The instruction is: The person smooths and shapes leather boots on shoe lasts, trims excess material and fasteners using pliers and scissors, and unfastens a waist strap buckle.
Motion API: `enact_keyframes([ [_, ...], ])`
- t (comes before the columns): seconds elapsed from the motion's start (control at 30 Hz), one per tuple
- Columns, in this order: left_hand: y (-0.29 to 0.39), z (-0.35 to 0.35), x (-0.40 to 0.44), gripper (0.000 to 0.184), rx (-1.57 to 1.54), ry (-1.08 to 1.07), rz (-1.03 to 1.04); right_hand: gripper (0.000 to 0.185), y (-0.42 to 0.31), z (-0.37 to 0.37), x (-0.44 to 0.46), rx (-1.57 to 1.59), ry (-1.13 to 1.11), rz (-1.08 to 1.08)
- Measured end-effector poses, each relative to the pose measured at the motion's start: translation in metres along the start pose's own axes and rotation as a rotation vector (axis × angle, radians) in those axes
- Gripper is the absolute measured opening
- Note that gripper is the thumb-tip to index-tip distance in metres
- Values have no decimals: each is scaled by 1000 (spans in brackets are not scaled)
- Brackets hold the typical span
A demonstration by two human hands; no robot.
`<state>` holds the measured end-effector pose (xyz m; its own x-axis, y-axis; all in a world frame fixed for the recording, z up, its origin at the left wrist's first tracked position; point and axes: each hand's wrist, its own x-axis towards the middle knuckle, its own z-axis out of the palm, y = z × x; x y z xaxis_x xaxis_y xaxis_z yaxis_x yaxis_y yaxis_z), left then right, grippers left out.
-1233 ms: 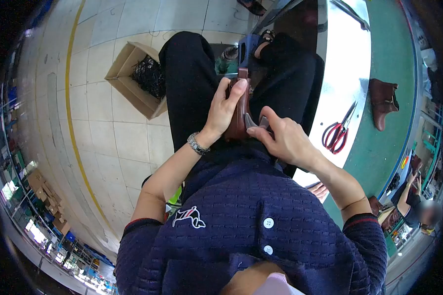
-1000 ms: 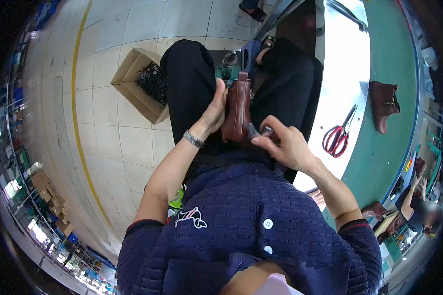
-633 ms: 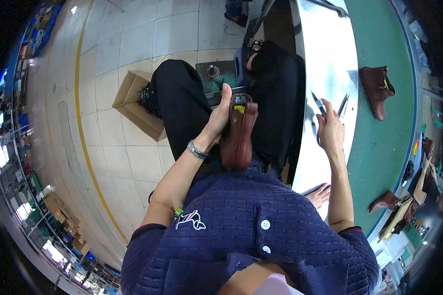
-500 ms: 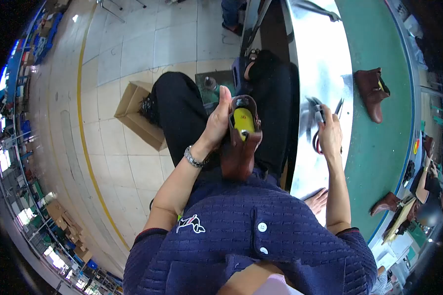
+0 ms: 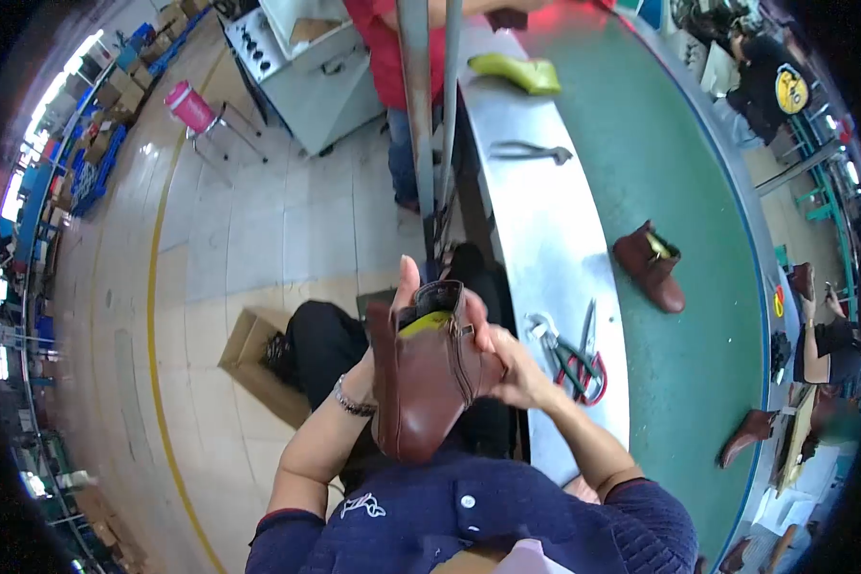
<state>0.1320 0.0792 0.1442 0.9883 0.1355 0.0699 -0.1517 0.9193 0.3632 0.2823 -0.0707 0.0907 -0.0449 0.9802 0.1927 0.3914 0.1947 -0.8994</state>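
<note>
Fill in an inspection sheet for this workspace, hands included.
Surface: shiny metal strip beside a green worktop
Job's things: brown boot, held; second boot on the green worktop
Clutter: pliers, red-handled scissors and yellow-green foot-shaped form on the metal strip; open cardboard box on the floor
Hands: left hand and right hand both on the held boot
Cables: none identifiable
Surroundings: person in red; pink container, upper left

We are seeing smooth, softly glossy, leather-like brown on the held boot [image 5: 419, 390], shiny metal on the table [image 5: 550, 239], matt cardboard on the box [image 5: 244, 350]; we are also noticing rough-textured cloth on the shirt [image 5: 407, 493] and smooth floor tiles [image 5: 320, 230].
</note>
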Motion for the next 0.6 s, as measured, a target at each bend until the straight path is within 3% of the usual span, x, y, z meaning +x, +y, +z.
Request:
enact_keyframes([
  [0.07,20,25,15,79,733,669,455,70,-24,-4,-10,101,90,235],
  [0.1,36,48,10,68,901,597,546,68,-17,0,-17,378,199,250],
  [0.13,49,59,6,62,935,487,657,64,-21,-8,-22,217,242,287],
  [0.2,61,93,-4,68,1081,382,883,61,0,-13,-44,403,474,361],
  [0.23,66,111,-11,70,1201,303,928,59,5,-21,-47,455,661,299],
  [0.33,69,157,-23,71,1248,-93,977,53,23,-54,-74,522,1088,266],
  [0.4,76,182,-30,61,1218,-354,919,47,41,-87,-100,299,1317,327],
  [0.47,97,207,-63,45,1173,-557,757,51,46,-112,-120,231,1527,323],
  [0.57,128,236,-114,30,1101,-858,490,51,71,-148,-164,224,1748,510],
  [0.6,110,240,-102,29,1219,-722,717,53,85,-157,-184,246,1796,582],
])
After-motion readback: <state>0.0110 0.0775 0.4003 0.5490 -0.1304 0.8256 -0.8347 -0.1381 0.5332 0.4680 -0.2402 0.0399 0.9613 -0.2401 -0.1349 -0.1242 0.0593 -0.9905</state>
